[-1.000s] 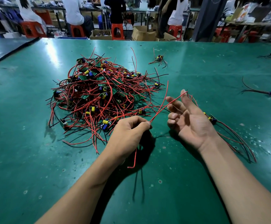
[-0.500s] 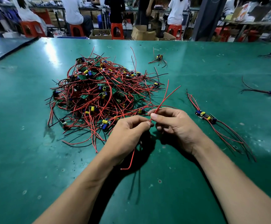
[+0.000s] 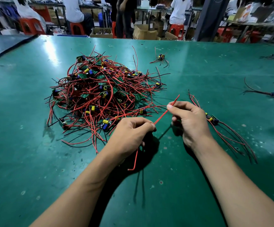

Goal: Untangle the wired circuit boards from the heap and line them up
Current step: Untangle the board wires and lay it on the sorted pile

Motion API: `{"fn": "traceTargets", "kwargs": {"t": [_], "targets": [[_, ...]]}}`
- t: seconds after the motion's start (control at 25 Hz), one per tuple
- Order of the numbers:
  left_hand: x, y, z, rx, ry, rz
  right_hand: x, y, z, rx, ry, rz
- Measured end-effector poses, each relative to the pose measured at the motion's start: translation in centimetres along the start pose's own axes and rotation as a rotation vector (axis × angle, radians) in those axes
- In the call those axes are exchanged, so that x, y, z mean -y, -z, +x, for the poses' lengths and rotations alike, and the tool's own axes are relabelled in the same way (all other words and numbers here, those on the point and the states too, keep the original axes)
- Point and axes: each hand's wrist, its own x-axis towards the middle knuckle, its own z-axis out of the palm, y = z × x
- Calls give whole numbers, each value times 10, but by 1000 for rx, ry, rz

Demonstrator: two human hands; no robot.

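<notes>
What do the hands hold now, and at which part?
One thin red wire: left hand grips its middle, right hand pinches it near the far tip.

A scuffed green table [image 3: 34, 161] carries a tangled heap [image 3: 103, 95] of red-wired circuit boards left of centre, a lone board [image 3: 161, 56] at upper centre, separate long-wired boards [image 3: 214, 119] at centre right, and another board [image 3: 273, 94] near the right edge
</notes>
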Motion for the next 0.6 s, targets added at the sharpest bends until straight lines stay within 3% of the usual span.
{"fn": "traceTargets", "kwargs": {"t": [0.16, 0.52, 0.6], "targets": [[-2, 0, -1, 31, -6, 4, 1, 7, 6, -98, 101, -39], [0, 2, -1, 33, -10, -4, -1, 14, 9, -145, 223, -234], [0, 1, -1, 33, -8, -2, -1, 15, 8, -209, 391, -432]]}}
